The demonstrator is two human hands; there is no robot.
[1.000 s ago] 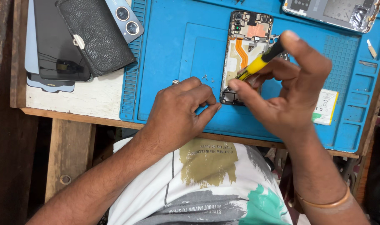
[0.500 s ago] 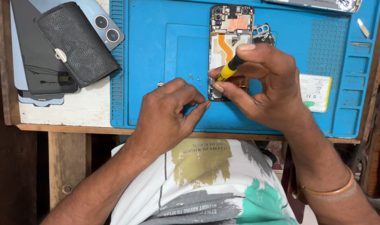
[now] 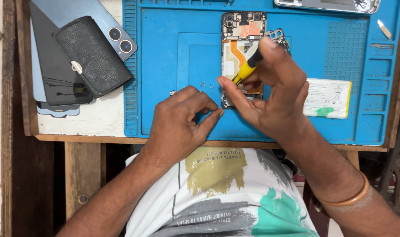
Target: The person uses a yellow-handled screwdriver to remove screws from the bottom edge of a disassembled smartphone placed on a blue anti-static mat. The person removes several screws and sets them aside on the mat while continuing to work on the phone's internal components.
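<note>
An opened phone (image 3: 243,39) with its back cover off lies on a blue repair mat (image 3: 165,66), its circuit board and orange flex cable exposed. My right hand (image 3: 272,94) grips a yellow-and-black screwdriver (image 3: 248,68) pointed down at the phone's lower part. My left hand (image 3: 182,120) rests on the mat just left of the phone's bottom end, thumb and forefinger pinched together; whether it holds a screw I cannot tell. Several tiny screws (image 3: 206,86) lie on the mat between the hands.
A white phone battery (image 3: 329,97) lies to the right of my right hand. A black leather pouch (image 3: 92,55) sits on stacked phones and back covers (image 3: 55,87) at the left. Another phone part (image 3: 327,5) lies at the top edge, with a small pick (image 3: 384,29) at top right.
My right hand with the screwdriver has shifted down toward the phone's lower end. My left hand's fingers have closed into a pinch by the phone's bottom corner. The camera view has drifted.
</note>
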